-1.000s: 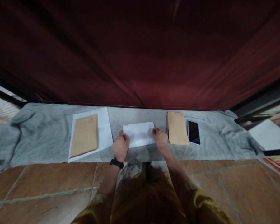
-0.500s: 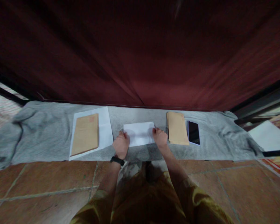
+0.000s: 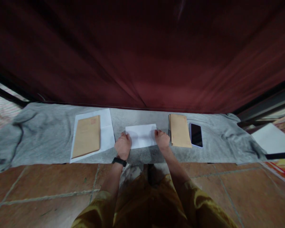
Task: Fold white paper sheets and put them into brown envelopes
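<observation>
A white rectangular piece of paper (image 3: 142,136) lies on the grey-cloth-draped counter (image 3: 216,139) between the left hand (image 3: 123,146) and the right hand (image 3: 162,138), their curled fingers pinching its two short edges. To the right lie a stack of flat tan envelopes (image 3: 180,130) and a dark-screened, pale-purple-edged phone (image 3: 196,135); to the left, another tan stack (image 3: 86,136) rests on larger white paper (image 3: 107,133).

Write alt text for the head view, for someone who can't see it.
Left hand and right hand grasp opposite ends of a white paper on a gray cloth. To the left, a brown envelope stack lies on a larger white sheet; to the right are another brown stack and a phone.
</observation>
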Demonstrator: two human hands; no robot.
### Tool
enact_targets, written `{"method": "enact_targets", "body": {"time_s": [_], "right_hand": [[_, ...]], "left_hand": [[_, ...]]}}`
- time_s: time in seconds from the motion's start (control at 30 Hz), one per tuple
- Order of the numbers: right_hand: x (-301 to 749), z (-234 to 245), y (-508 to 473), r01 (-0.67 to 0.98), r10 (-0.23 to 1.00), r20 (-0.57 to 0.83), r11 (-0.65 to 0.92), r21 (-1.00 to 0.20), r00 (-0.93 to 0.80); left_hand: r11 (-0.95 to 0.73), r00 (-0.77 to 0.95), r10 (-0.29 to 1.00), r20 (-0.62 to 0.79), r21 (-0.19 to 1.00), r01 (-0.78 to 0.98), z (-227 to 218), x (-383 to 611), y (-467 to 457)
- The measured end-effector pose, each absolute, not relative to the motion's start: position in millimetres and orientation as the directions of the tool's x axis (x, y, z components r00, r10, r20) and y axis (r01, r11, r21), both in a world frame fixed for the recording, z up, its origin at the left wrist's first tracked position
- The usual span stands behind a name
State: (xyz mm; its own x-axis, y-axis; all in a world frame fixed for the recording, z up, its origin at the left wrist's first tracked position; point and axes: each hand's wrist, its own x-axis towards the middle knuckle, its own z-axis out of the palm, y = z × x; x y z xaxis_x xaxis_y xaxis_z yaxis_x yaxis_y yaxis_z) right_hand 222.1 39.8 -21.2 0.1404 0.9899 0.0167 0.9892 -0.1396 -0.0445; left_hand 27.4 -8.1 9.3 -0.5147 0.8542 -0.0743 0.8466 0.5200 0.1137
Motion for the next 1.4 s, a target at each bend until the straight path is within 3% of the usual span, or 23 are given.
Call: {"method": "enact_targets", "body": {"time_s": [0.13,0.67,1.4], "right_hand": [[222.2,-22.6,39.8,0.982,0.986,0.060,-0.147,-0.115,0.155],[226.1,-18.5,38.9,0.978,0.987,0.042,-0.144,-0.152,0.152],[217.6,-17.3,31.0,0.983,0.987,0.030,-0.154,-0.104,0.157]], "left_hand": [[0.490,-0.491,0.871,-0.017,0.085,0.867,3.4,27.3,-7.9],[0.436,-0.438,0.899,0.016,0.075,0.897,-7.9,23.8,-3.4],[0.444,-0.445,0.895,0.010,0.052,0.894,-3.5,29.3,-10.4]]}}
